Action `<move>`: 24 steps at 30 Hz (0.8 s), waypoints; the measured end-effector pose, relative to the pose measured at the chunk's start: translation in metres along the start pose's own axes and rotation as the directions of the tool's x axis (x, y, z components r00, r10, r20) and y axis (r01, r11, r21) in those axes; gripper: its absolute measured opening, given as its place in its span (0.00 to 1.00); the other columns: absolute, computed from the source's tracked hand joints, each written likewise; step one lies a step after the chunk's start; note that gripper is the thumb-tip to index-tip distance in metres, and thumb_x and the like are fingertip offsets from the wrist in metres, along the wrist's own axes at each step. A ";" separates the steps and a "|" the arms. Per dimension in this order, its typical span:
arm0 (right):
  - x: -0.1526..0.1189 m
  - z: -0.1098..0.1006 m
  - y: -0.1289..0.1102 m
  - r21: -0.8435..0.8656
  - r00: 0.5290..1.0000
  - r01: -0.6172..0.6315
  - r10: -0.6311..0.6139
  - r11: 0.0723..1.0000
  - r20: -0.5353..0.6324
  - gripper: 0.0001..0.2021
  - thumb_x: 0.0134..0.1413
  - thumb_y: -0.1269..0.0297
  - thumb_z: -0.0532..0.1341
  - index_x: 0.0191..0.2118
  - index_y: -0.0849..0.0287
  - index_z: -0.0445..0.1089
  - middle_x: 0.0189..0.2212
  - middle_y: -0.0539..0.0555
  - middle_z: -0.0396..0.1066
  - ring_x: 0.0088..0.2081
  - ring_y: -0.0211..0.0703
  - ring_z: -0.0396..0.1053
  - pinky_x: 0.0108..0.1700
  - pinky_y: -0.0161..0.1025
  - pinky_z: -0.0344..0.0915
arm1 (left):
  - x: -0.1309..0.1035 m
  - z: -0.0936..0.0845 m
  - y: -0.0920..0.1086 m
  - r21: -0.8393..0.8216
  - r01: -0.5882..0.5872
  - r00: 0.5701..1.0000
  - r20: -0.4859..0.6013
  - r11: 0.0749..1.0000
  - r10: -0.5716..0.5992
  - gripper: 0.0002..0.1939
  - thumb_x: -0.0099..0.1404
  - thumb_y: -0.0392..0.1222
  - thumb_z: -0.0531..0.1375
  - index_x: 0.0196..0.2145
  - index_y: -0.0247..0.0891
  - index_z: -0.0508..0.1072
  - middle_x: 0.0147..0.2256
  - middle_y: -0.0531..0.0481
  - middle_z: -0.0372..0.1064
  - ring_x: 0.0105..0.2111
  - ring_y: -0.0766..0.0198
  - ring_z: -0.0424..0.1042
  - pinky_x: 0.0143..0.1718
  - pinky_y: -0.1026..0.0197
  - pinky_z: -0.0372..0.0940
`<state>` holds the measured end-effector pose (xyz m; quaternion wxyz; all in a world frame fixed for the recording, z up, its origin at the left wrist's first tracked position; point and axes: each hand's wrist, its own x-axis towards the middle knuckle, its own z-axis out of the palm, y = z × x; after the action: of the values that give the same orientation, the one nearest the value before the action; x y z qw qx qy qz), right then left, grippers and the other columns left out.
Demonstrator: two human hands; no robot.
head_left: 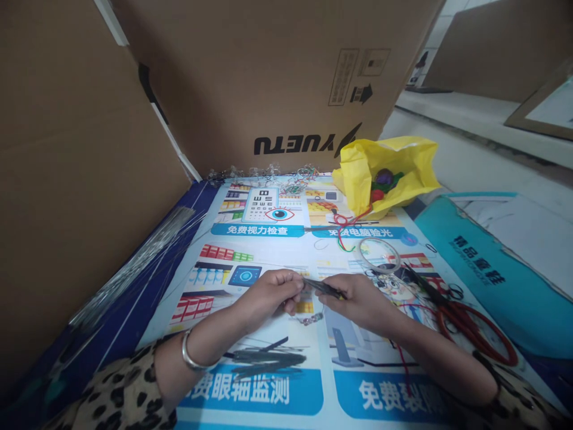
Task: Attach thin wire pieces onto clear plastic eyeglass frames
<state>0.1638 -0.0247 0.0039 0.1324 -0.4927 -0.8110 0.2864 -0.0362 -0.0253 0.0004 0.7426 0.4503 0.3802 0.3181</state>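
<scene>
Near the middle of the printed sheet, my right hand [351,298] is closed around pliers [324,288] with dark jaws and a bit of yellow at the handle. The jaws point left and meet the fingertips of my left hand [278,291]. Those fingers are pinched together on what looks like a thin wire, mostly hidden by them. Just below the pliers hangs a small twisted, beaded-looking wire piece [311,319]. A silver bangle [190,349] circles my left wrist. Dark short strips [268,358] lie in a pile in front of my left hand.
Cardboard walls [215,89] rise at the left and back. Bent wire pieces [268,173] line the rear edge. A yellow bag [394,173] holds coloured balls. Red-handled scissors [474,328] and a tape roll [379,255] lie right. Long silver wires [134,263] lie left.
</scene>
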 end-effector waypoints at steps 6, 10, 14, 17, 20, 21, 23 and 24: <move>0.000 0.000 0.003 -0.092 0.999 -0.026 0.023 0.995 -0.027 0.11 0.53 0.60 0.53 0.24 0.59 0.64 0.22 0.48 0.65 0.25 0.37 0.62 0.27 0.32 0.53 | 0.000 0.001 0.001 0.048 -0.001 0.999 -0.048 0.999 0.003 0.10 0.54 0.44 0.60 0.24 0.34 0.68 0.14 0.59 0.57 0.15 0.74 0.54 0.20 0.67 0.50; -0.001 -0.006 0.003 -0.208 0.997 0.019 -0.034 0.978 -0.067 0.10 0.54 0.61 0.52 0.30 0.58 0.68 0.28 0.52 0.69 0.31 0.40 0.65 0.33 0.34 0.56 | 0.000 0.003 0.003 0.088 -0.013 0.995 -0.099 0.996 0.022 0.09 0.53 0.43 0.60 0.26 0.33 0.70 0.12 0.60 0.56 0.14 0.74 0.52 0.19 0.67 0.49; -0.002 -0.012 0.002 -0.329 0.991 0.076 -0.108 0.941 -0.081 0.09 0.54 0.63 0.53 0.33 0.58 0.69 0.29 0.53 0.68 0.34 0.42 0.64 0.36 0.36 0.56 | 0.000 0.003 0.003 0.144 -0.009 0.985 -0.168 0.990 0.033 0.07 0.53 0.41 0.59 0.26 0.34 0.71 0.13 0.60 0.56 0.14 0.74 0.53 0.19 0.67 0.50; -0.005 -0.015 -0.001 -0.422 0.985 0.088 -0.143 0.902 -0.100 0.10 0.54 0.64 0.53 0.35 0.58 0.70 0.29 0.54 0.68 0.34 0.43 0.63 0.37 0.37 0.55 | 0.000 0.004 0.004 0.189 -0.006 0.979 -0.199 0.982 0.044 0.06 0.52 0.41 0.59 0.26 0.35 0.71 0.14 0.59 0.58 0.14 0.74 0.53 0.19 0.67 0.50; -0.007 -0.016 -0.006 -0.504 0.980 0.091 -0.167 0.859 -0.107 0.09 0.54 0.67 0.53 0.35 0.57 0.71 0.28 0.53 0.67 0.33 0.43 0.62 0.36 0.38 0.53 | -0.001 0.004 0.005 0.239 -0.008 0.974 -0.218 0.971 0.062 0.06 0.51 0.40 0.59 0.26 0.34 0.71 0.16 0.58 0.60 0.16 0.74 0.54 0.20 0.67 0.51; -0.008 -0.017 -0.008 -0.524 0.979 0.095 -0.175 0.846 -0.106 0.09 0.53 0.68 0.53 0.35 0.57 0.71 0.28 0.53 0.67 0.33 0.43 0.61 0.36 0.38 0.52 | -0.001 0.004 0.005 0.258 -0.010 0.972 -0.223 0.966 0.069 0.06 0.51 0.40 0.59 0.26 0.34 0.72 0.17 0.57 0.61 0.16 0.74 0.54 0.21 0.67 0.51; -0.010 -0.017 -0.011 -0.557 0.975 0.102 -0.193 0.824 -0.107 0.08 0.52 0.70 0.55 0.35 0.57 0.71 0.28 0.53 0.67 0.33 0.42 0.61 0.35 0.38 0.51 | -0.001 0.003 0.004 0.295 -0.018 0.969 -0.231 0.955 0.090 0.07 0.51 0.40 0.59 0.26 0.34 0.72 0.19 0.56 0.62 0.18 0.73 0.54 0.22 0.67 0.51; -0.010 -0.018 -0.013 -0.573 0.972 0.104 -0.204 0.813 -0.113 0.08 0.51 0.70 0.55 0.35 0.57 0.71 0.28 0.53 0.68 0.32 0.42 0.61 0.35 0.38 0.51 | -0.001 0.003 0.003 0.313 -0.028 0.967 -0.234 0.949 0.105 0.07 0.51 0.40 0.59 0.26 0.34 0.72 0.20 0.56 0.62 0.19 0.73 0.55 0.23 0.67 0.51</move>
<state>0.1681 -0.0323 0.0263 0.0723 -0.4645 -0.8824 -0.0199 -0.0345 -0.0264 0.0043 0.5992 0.5296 0.4991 0.3338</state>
